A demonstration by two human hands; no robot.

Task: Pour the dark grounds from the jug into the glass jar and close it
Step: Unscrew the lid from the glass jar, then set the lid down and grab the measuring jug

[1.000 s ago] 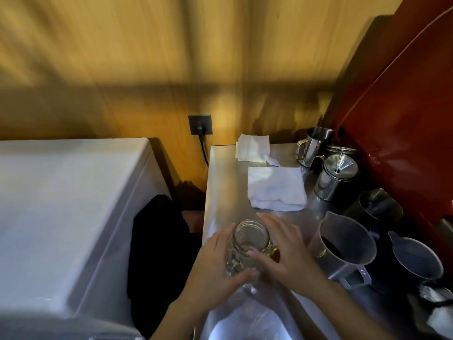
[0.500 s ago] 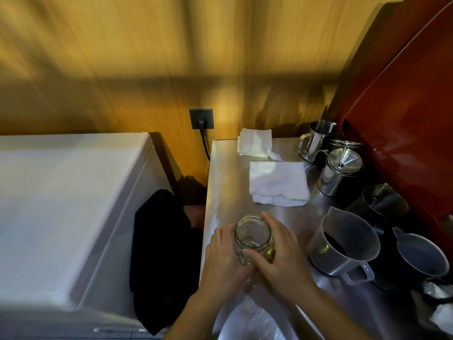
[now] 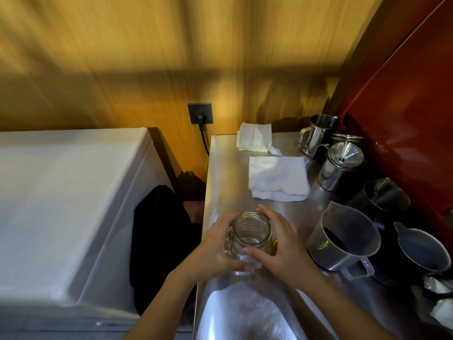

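steel table (image 3: 228, 177) up against a wood wall, grey jug (image 3: 343, 241) with dark grounds at the bottom sitting right of the hands, lidless glass jar (image 3: 251, 233) on the table, left hand (image 3: 215, 249) and right hand (image 3: 282, 244) both wrapped round it in a firm grip
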